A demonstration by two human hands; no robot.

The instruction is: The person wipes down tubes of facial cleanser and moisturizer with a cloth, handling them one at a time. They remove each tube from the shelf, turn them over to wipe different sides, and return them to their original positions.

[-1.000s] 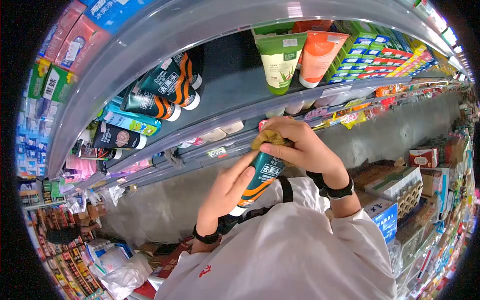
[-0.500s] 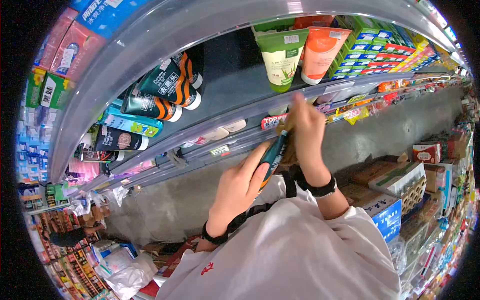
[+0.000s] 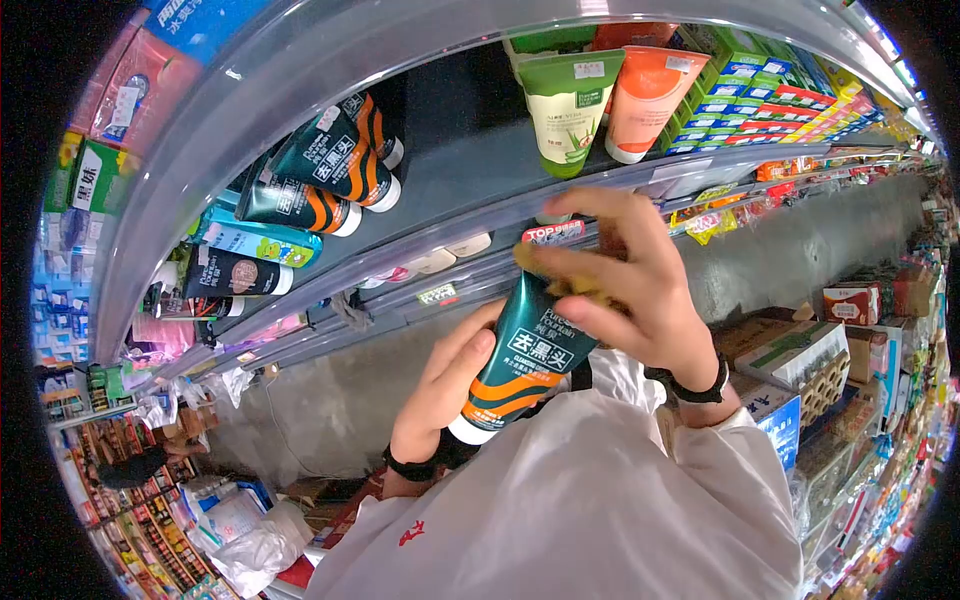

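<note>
My left hand is closed round the lower side of a dark green cleanser tube with orange waves and a white cap. The tube leans, cap down toward my body, its printed front facing up. At its top end, my right hand grips a yellow-brown cloth, blurred by motion, with the fingers curled over it. On the shelf ahead lie matching dark tubes. A green aloe tube and an orange tube stand on their caps beyond my right hand.
A clear plastic shelf lip runs between my hands and the shelf. Stacked toothpaste boxes fill the right part. Cardboard cartons stand behind at right, and a white plastic bag lies at lower left.
The tube has turned from edge-on to show its printed front, and its white cap now shows. My right hand has come lower and right, its fingers spreading over the cloth at the tube's top.
</note>
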